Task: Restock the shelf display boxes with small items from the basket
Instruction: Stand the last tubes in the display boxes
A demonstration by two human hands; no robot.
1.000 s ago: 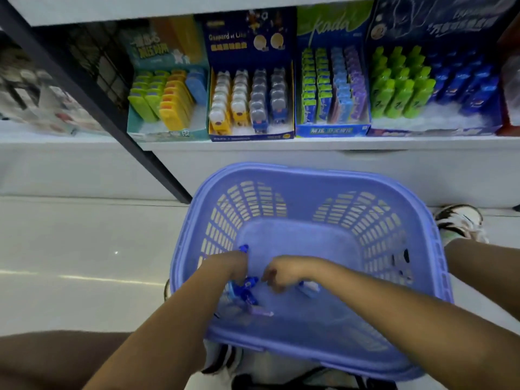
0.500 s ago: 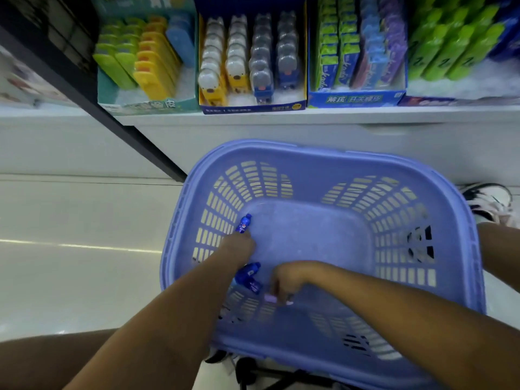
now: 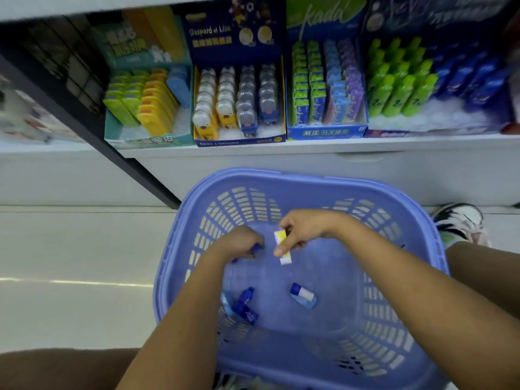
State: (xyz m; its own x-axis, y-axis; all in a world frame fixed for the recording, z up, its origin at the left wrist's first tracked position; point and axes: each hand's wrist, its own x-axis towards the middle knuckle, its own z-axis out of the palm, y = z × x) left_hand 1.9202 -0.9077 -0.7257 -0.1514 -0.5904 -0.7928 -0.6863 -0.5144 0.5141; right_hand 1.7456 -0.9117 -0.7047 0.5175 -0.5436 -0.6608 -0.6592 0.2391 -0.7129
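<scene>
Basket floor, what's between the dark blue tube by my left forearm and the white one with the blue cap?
Nothing: the head view shows only bare basket floor between the dark blue tube and the blue-capped white tube.

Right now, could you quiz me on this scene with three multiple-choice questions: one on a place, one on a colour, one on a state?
1. The white-and-blue tube lies: A on a chair; B inside the basket; C in a drawer.
2. The basket is: A red; B green; C lavender.
3. The right hand: A lies flat; B pinches a yellow-and-white packet; C is an empty fist.
Answers: B, it rests on the basket's bottom; C, its rim and walls are lavender; B, thumb and fingers grip the packet.
</scene>
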